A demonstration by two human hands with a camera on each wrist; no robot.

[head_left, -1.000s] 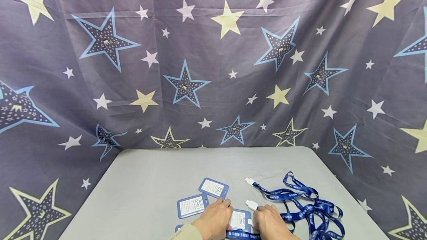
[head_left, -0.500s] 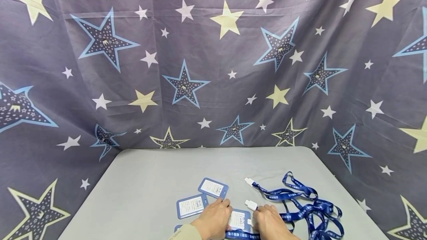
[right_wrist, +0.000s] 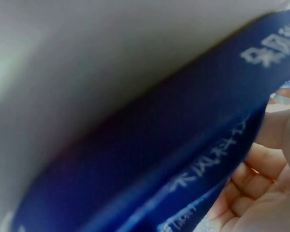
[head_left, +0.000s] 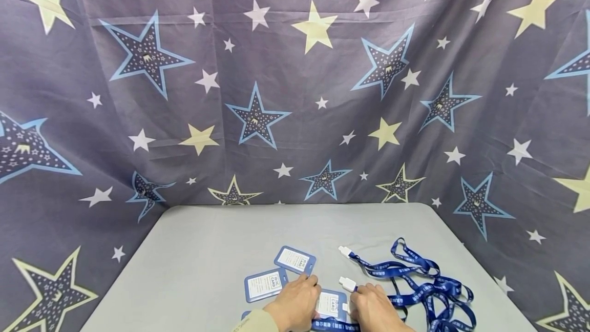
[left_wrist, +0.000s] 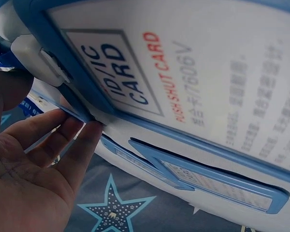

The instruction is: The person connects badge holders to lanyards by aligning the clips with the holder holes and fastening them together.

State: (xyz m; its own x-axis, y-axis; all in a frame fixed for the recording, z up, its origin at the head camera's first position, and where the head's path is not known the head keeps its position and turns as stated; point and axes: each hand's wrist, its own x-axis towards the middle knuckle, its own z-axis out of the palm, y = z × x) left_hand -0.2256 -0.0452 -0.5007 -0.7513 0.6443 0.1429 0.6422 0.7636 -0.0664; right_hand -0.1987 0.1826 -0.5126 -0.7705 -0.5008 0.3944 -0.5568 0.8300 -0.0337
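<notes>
A blue-framed badge holder (head_left: 329,304) lies between my two hands. My left hand (head_left: 297,301) holds its left side, with fingertips and thumb at its edge. My right hand (head_left: 375,309) pinches a lanyard's white clip (head_left: 346,308) at the holder's right edge; its fingertips are partly hidden. In the left wrist view, another badge holder (left_wrist: 203,72) fills the near part, with a white clip (left_wrist: 38,60) at its slot. A blue lanyard (right_wrist: 150,140) crosses the right wrist view in front of my curled fingers.
Two more badge holders (head_left: 296,259) lie on the grey table (head_left: 193,250) beyond and left of my left hand. Tangled blue lanyards (head_left: 438,291) spread to the right. Two loose white clips (head_left: 348,284) point left. A star-patterned cloth (head_left: 276,65) hangs behind.
</notes>
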